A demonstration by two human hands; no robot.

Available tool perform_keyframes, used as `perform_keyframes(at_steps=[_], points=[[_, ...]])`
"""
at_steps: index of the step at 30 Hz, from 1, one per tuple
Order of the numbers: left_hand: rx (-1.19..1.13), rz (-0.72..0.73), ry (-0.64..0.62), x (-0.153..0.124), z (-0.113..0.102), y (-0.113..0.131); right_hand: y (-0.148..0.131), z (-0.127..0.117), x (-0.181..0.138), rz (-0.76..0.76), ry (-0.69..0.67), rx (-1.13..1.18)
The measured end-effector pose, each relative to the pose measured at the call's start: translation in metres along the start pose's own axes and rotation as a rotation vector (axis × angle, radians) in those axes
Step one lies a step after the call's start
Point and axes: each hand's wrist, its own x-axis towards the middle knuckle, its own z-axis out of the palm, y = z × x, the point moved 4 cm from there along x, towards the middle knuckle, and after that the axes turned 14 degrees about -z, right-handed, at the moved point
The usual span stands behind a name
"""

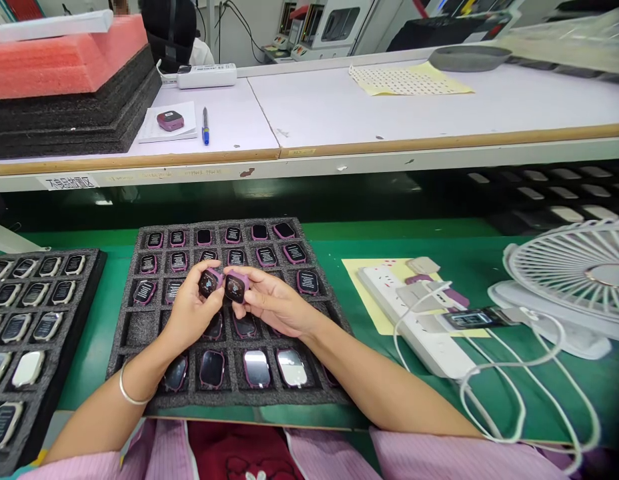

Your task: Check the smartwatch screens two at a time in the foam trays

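Observation:
My left hand (192,307) is closed on a purple smartwatch case (209,283) with a lit dark screen. Right beside it, my right hand (272,301) grips a second purple smartwatch case (235,288), its screen also lit. The two watches are held side by side, faces up, above a dark grey foam tray (139,330). Rows of purple watches fill most of the tray's compartments; many screens show lines of text, while others are dark or reflect light. A compartment at the tray's left side holds nothing. My hands and forearms hide some of the middle compartments.
Another foam tray (92,293) with silver watches lies at the left. To the right are a white power strip (419,327), looped white cables and a white fan (579,280). A shelf (314,120) behind carries foam sheets (74,60), a pen (205,127) and another purple watch (170,121).

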Motion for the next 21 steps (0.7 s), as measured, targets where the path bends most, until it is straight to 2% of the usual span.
perform_keyframes(at_steps=[4,10,14,21], points=[[-0.144,-0.077,-0.004,0.002,0.000,0.002,0.001,-0.003,0.004,-0.009,0.050,-0.015],[-0.396,-0.277,-0.116,0.001,0.002,0.004,-0.002,-0.013,0.011,-0.046,0.192,-0.028],[-0.455,-0.305,-0.105,0.001,0.002,0.003,-0.002,-0.016,0.010,-0.066,0.213,-0.067],[-0.420,-0.288,-0.062,0.002,0.001,0.000,-0.001,-0.013,0.008,-0.083,0.167,-0.139]])
